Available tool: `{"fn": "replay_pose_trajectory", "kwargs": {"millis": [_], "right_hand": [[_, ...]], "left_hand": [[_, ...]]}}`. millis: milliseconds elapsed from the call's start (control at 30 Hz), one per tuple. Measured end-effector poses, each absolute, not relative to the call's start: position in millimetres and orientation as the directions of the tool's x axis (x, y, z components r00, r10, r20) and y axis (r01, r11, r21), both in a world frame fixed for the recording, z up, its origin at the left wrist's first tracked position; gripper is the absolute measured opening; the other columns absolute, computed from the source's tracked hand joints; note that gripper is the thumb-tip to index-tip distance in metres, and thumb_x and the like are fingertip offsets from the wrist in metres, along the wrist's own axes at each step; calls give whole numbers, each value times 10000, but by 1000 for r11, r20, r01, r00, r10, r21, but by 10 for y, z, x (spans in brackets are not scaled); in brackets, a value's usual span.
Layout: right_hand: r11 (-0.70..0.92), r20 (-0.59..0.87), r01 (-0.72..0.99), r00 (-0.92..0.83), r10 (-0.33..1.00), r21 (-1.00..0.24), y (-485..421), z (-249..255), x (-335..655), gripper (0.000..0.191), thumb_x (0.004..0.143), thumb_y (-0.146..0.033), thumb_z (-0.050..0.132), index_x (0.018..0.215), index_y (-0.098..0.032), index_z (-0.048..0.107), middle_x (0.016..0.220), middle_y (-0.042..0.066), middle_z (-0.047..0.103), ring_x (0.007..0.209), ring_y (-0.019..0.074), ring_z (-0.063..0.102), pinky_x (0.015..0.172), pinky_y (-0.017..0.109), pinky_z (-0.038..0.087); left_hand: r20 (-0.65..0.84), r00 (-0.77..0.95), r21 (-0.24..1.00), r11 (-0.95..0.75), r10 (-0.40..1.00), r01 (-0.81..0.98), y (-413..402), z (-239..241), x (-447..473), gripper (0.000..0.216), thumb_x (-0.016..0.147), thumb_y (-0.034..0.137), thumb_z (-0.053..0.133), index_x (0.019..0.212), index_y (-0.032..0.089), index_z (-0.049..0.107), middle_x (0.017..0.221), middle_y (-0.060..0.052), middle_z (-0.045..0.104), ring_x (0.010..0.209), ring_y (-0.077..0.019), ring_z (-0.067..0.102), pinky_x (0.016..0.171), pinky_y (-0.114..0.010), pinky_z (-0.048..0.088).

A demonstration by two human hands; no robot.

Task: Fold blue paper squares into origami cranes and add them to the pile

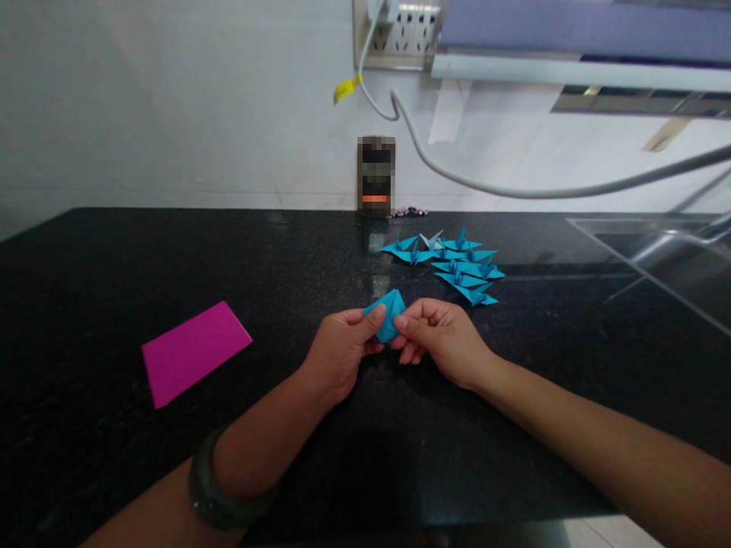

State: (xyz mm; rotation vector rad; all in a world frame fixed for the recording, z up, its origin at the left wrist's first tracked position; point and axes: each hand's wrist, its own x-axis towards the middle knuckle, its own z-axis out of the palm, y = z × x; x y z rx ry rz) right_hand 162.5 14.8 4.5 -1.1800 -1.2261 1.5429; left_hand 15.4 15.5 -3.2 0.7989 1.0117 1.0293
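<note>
Your bangle [201, 481] sits nearest; left hand [345, 341] and right hand [448, 335] pinch blue paper [391, 310] (mid-fold, it seems); the next move likely needs careful creasing.

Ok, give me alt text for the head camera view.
The left hand and right hand hold a folded blue paper over a black countertop. Paper cranes, mostly blue, sit beyond; pink paper lies to the left.

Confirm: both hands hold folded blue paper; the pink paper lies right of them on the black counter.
The left hand and right hand hold folded blue paper, but the head view shows the pink paper on the black counter to their left, not right.
</note>
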Motion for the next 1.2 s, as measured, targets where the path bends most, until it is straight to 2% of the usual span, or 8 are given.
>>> {"fn": "replay_pose_trajectory", "kwargs": {"millis": [233, 733, 1000, 1100, 1200], "right_hand": [[-188, -175, -32, -233, 956, -982, 136, 41, 1617, 346, 616, -435, 721, 655, -148, 531, 552, -7, 648, 401, 74, 574, 371, 152, 399], [-195, -183, -32, -227, 956, -980, 150, 48, 1604, 356, 602, -438, 729, 641, -146, 530, 542, -9, 642, 394, 70, 566, 368, 149, 393], [-173, -173, 22, -242, 955, -985, 141, 22, 1613, 331, 640, -432, 703, 663, -150, 532, 587, 4, 650, 425, 78, 575, 383, 161, 397], [-72, -87, 78, -224, 971, -994, 156, 24, 1625, 314, 648, -422, 699, 672, -151, 541, 562, -20, 612, 378, 53, 506, 357, 162, 358], [38, 28, 65, -138, 990, -997, 194, 31, 1651, 304, 644, -407, 703, 746, -162, 556, 492, -70, 515, 343, 37, 413, 332, 165, 296]], "left_hand": [[-236, 136, 926, 266, 962, -267, 163, -67, 153, 309, 616, 414, 726, 595, 118, 640, 560, -5, 584, 524, -89, 466, 534, -241, 360], [-285, 137, 907, 313, 949, -281, 166, -34, 154, 208, 582, 311, 751, 607, 128, 656, 575, -3, 605, 561, -101, 508, 612, -264, 399], [-178, 85, 972, 189, 980, -141, 138, -49, 164, 204, 655, 335, 702, 620, 143, 644, 576, 6, 613, 559, -100, 509, 576, -240, 383], [-147, 76, 982, 155, 986, -107, 134, -26, 162, 196, 665, 333, 691, 637, 144, 646, 578, 10, 605, 554, -102, 500, 572, -241, 381], [-118, 72, 992, 120, 990, -25, 128, -7, 159, 193, 668, 327, 682, 643, 138, 646, 582, 8, 597, 544, -105, 481, 549, -242, 361]]}}
